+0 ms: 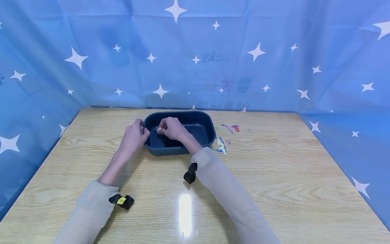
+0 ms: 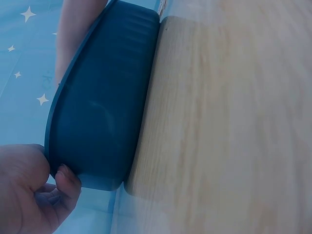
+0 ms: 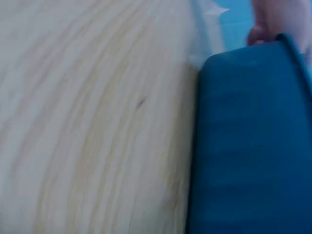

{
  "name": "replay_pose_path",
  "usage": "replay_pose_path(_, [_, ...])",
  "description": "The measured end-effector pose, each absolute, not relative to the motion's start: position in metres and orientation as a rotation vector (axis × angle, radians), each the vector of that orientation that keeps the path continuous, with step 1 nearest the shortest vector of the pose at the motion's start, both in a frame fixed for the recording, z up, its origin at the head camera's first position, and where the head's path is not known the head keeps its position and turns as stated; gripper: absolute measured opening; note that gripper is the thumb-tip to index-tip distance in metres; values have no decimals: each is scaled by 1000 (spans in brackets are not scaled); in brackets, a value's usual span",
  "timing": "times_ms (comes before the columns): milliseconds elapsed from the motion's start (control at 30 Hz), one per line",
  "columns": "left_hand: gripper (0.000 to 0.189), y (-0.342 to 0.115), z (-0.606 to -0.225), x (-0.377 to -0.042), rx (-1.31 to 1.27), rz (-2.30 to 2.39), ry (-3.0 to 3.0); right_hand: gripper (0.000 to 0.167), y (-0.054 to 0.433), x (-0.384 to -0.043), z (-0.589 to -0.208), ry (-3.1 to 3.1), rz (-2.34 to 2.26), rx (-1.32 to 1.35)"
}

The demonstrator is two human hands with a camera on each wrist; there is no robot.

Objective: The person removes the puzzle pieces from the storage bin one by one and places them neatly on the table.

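Observation:
A dark blue rectangular basin [image 1: 179, 151] stands on the wooden table. My left hand [image 1: 134, 135] holds its left end, and the left wrist view shows thumb and fingers pinching the rim of the basin [image 2: 102, 102]. Inside the basin, toward its left end, my right hand [image 1: 174, 128] has its fingertips together on a small whitish piece [image 1: 158, 129], too small to identify. The right wrist view shows only the outer wall of the basin [image 3: 248, 146] and part of the left hand [image 3: 278, 19]; the right hand is hidden there.
Right of the basin lie several small coloured scraps, among them a purple strip [image 1: 227, 128], a red piece [image 1: 235, 128] and a green bit [image 1: 218, 128]. A larger white-and-blue scrap [image 1: 221, 145] lies near the basin's right corner. A blue star-patterned curtain [image 1: 195, 74] hangs behind the table.

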State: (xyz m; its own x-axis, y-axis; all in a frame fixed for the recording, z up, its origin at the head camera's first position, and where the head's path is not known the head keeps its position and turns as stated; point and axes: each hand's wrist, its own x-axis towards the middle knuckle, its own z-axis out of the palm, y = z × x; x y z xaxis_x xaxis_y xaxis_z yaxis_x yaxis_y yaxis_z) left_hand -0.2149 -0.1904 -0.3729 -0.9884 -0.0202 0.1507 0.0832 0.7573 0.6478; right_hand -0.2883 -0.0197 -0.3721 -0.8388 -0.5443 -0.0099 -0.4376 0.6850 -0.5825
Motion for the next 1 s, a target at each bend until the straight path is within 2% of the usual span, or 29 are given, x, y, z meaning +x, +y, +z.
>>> replay_pose_path(333, [23, -189, -373, -216, -38, -1038, -2799, 15, 1, -276, -366, 2482, -1507, -773])
replay_pose_path(1000, [23, -189, -373, -214, -33, -1046, -2804, 15, 72, -246, -337, 2409, -1753, -826])
